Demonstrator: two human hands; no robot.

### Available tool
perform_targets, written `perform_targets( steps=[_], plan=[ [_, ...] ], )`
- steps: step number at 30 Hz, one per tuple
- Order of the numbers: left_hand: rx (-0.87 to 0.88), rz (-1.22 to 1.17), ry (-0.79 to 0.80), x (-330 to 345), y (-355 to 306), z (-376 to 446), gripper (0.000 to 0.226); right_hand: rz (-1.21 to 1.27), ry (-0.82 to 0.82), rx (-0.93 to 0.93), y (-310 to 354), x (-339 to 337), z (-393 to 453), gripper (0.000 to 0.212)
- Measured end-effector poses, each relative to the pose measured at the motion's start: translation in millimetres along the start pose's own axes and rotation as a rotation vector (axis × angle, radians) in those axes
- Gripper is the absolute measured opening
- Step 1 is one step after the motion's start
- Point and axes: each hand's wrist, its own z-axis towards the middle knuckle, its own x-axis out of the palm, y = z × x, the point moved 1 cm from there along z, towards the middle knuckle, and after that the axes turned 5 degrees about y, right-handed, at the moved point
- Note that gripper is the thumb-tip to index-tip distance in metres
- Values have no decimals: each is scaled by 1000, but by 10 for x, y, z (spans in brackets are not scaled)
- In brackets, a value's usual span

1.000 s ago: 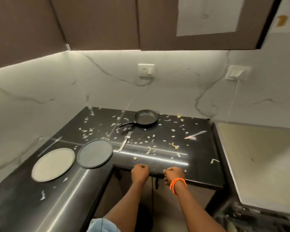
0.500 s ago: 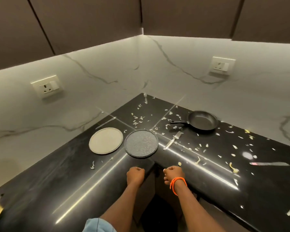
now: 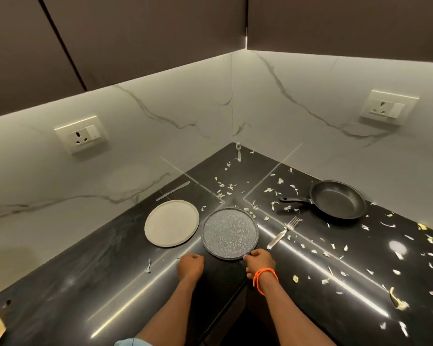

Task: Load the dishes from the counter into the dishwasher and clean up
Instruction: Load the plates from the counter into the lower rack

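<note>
Head view. Black L-shaped counter (image 3: pixel 60 283) is fully loaded; no dishwasher in frame. Judgement: task at its very start, nothing loaded yet.

Inventory on counter: cream plate (image 3: pixel 171 223) and speckled grey plate (image 3: pixel 229 233) side by side near the inner corner edge, rims almost touching; black frying pan (image 3: pixel 339 199) to the right, handle pointing left; fork (image 3: pixel 283 232) between grey plate and pan; second fork (image 3: pixel 238 152) far back in the corner; table knife (image 3: pixel 173 191) behind the cream plate. Pale food scraps (image 3: pixel 295 278) scattered widely, mostly on the right half.

Right hand (image 3: pixel 260 260), orange band at wrist, fingers curled at the near rim of the grey plate, apparently taking hold; contact underneath not visible. Left hand (image 3: pixel 190 265) clenched, holding nothing, resting on the counter just left of that plate.

Remaining: all dishes, cutlery, pan; then scraps.
</note>
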Motion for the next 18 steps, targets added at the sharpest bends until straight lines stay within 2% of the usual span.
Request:
perform_targets(
  steps=[6,9,13,18],
  plan=[
    [-12,63,9,-134,-129,715,15,-36,30,67,190,265,425,62],
    [4,80,-34,-309,-281,816,15,-156,-19,77,47,489,783,57],
    [34,97,-38,-371,-481,914,23,-279,-159,83,357,515,418,46],
    [128,175,8,-275,-647,1030,39,-317,-232,160,449,585,378,65]
  ],
)
